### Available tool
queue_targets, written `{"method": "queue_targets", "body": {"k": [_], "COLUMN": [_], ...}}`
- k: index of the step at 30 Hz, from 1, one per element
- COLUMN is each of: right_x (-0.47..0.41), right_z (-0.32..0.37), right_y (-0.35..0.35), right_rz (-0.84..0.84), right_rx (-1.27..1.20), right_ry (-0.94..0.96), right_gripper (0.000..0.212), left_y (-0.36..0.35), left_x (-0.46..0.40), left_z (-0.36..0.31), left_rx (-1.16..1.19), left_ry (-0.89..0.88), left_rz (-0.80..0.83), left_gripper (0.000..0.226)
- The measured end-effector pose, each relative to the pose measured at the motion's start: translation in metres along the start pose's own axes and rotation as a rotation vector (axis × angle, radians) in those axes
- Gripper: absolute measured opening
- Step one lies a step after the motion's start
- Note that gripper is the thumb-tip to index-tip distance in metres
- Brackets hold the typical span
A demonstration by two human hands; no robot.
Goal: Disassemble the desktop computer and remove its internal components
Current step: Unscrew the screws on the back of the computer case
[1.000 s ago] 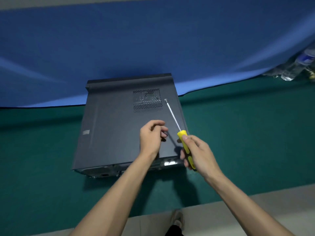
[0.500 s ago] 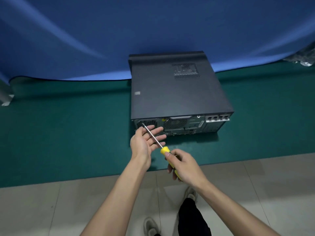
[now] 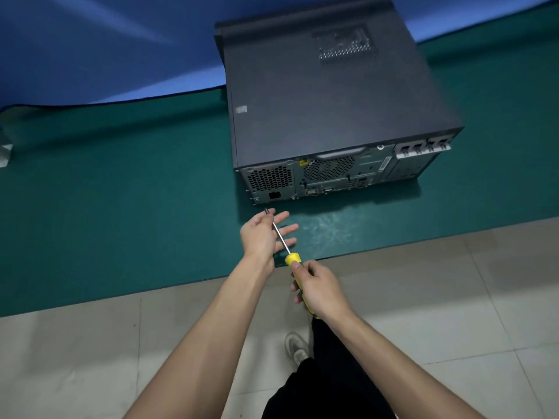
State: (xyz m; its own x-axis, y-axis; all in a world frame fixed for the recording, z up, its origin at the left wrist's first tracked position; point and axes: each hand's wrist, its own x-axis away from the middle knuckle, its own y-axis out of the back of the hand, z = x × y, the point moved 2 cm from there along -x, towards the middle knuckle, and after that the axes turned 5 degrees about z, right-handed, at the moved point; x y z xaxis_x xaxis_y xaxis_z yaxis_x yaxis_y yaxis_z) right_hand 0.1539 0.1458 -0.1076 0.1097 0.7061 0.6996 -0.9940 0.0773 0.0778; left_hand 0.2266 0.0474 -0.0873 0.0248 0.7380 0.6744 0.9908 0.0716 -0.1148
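A dark grey desktop computer case (image 3: 326, 95) lies on its side on the green mat, its side panel closed and its rear panel with fan grilles and ports (image 3: 326, 176) facing me. My right hand (image 3: 317, 291) grips the yellow handle of a screwdriver (image 3: 292, 259). Its metal shaft runs up and left across the open palm of my left hand (image 3: 263, 234), whose fingers are spread. The tip sits just short of the case's lower left rear corner. Both hands are in front of the case, not touching it.
The green mat (image 3: 121, 222) covers the floor under the case and ends at pale floor tiles (image 3: 453, 297). A blue cloth (image 3: 106, 49) hangs behind. My leg and a shoe (image 3: 298, 347) show at the bottom. A pale object (image 3: 4, 152) sits at the left edge.
My view has drawn back and dropped, so the case's rear panel now faces me. Both hands came off the top panel; my left hand opened under the screwdriver shaft.
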Motion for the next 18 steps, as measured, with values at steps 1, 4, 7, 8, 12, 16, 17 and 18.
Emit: {"method": "queue_targets", "body": {"k": [1, 4, 7, 8, 12, 16, 17, 18], "right_x": [-0.004, -0.014, -0.022, -0.025, -0.031, -0.031, -0.031, -0.03], "right_z": [-0.001, -0.002, 0.001, 0.002, 0.007, 0.01, 0.01, 0.011], "right_y": [-0.002, -0.007, -0.013, -0.015, -0.02, -0.025, -0.026, -0.027], "right_rz": [0.001, 0.008, 0.033, 0.038, 0.048, 0.046, 0.046, 0.048], "right_rx": [-0.021, -0.047, -0.085, -0.088, -0.134, -0.189, -0.192, -0.197], "right_ry": [-0.009, -0.03, -0.054, -0.062, -0.084, -0.101, -0.105, -0.107], "right_gripper": [0.031, 0.03, 0.031, 0.031, 0.031, 0.031, 0.031, 0.031], "left_y": [-0.001, -0.002, 0.003, 0.005, 0.013, 0.015, 0.015, 0.015], "left_x": [-0.003, -0.012, -0.022, -0.025, -0.035, -0.041, -0.041, -0.042], "left_z": [0.001, 0.0, -0.001, -0.002, -0.006, -0.009, -0.009, -0.009], "left_rx": [-0.007, -0.021, -0.069, -0.083, -0.095, -0.088, -0.089, -0.09], "left_ry": [0.008, 0.009, 0.001, 0.001, 0.006, 0.016, 0.017, 0.02], "left_rz": [-0.012, -0.027, -0.023, -0.022, -0.009, 0.011, 0.013, 0.015], "left_gripper": [0.017, 0.021, 0.034, 0.036, 0.033, 0.023, 0.021, 0.019]}}
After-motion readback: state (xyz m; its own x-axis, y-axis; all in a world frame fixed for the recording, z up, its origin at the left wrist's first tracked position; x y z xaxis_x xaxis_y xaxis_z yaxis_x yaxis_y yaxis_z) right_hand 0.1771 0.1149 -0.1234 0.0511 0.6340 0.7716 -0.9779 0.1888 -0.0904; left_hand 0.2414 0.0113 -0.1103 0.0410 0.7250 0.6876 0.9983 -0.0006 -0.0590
